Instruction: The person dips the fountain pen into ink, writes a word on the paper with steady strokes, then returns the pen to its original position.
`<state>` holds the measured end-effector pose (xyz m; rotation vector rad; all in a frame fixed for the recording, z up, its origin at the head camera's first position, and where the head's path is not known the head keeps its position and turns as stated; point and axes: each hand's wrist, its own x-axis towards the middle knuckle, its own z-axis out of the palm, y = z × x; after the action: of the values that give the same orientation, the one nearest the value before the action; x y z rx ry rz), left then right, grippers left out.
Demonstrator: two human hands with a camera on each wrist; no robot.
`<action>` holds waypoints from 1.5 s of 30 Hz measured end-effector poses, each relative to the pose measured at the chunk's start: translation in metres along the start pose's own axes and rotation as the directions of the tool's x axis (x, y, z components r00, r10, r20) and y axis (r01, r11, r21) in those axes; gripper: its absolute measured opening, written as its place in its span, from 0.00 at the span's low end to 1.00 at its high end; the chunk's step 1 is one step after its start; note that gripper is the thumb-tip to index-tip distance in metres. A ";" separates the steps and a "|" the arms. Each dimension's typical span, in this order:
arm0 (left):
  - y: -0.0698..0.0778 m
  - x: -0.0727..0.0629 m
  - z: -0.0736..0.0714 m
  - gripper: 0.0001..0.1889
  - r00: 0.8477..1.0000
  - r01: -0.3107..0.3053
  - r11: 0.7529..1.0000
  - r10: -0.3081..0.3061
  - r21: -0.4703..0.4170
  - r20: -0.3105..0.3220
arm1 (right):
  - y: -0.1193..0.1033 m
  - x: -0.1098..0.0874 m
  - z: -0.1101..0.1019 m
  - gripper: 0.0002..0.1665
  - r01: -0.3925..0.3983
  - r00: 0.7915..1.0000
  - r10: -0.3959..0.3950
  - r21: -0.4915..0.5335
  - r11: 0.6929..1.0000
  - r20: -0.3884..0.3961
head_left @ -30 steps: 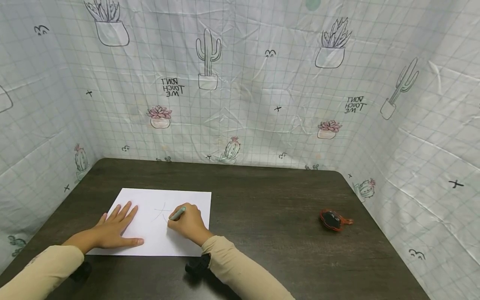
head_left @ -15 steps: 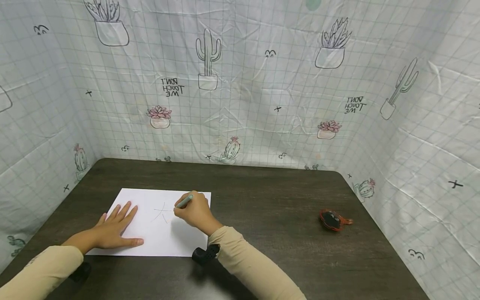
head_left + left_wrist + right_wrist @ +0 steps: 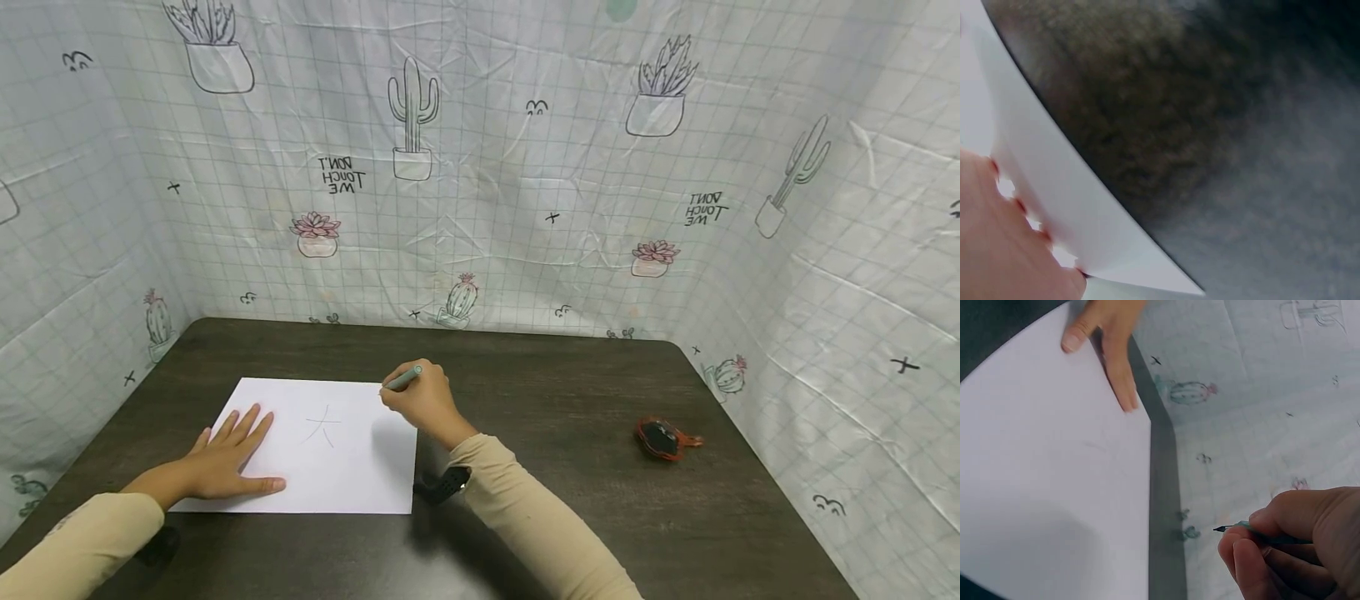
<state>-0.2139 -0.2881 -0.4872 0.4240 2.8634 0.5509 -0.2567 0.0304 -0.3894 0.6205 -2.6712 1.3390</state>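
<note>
A white sheet of paper (image 3: pixel 337 483) lies on the dark table, bearing thin drawn strokes (image 3: pixel 324 427) that cross near its upper middle. My left hand (image 3: pixel 228 465) rests spread on the sheet's left part, fingers straight and thumb apart. In the head view my right hand (image 3: pixel 427 404) is over the paper's upper right corner, pinching a green pen (image 3: pixel 405 377). The right wrist view shows the dark pen tip (image 3: pixel 1221 529) sticking out past the thumb and fingers, apart from the paper. Only part of the left hand (image 3: pixel 1004 237) shows in the left wrist view.
An orange-rimmed item with a dark middle (image 3: pixel 662 438) lies on the right of the dark wooden table (image 3: pixel 540 400). Fabric printed with cacti (image 3: pixel 495 167) hangs round the table's back and sides.
My right hand, holding the pen, has lifted from beside the strokes and moved right and away from me, uncovering them. My left hand has stayed in place on the paper.
</note>
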 end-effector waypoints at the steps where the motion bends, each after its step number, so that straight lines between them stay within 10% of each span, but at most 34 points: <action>1: -0.001 0.001 0.001 0.62 1.000 0.000 1.000 0.000 0.005 -0.003 | 0.001 0.001 -0.004 0.07 -0.006 1.000 0.006 -0.001 1.000 -0.006; 24: 0.010 -0.008 -0.008 0.59 0.998 0.024 0.998 -0.021 -0.054 0.062 | 0.043 -0.015 -0.103 0.07 -0.112 0.977 0.126 0.090 0.990 -0.173; 45: 0.015 -0.007 -0.013 0.57 0.999 0.007 1.000 -0.006 -0.013 0.041 | 0.121 -0.088 -0.192 0.12 -0.184 0.892 0.139 -0.065 0.981 -0.431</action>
<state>-0.2069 -0.2811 -0.4683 0.4190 2.8193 0.5533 -0.2430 0.2737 -0.3850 0.0751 -2.4475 1.1916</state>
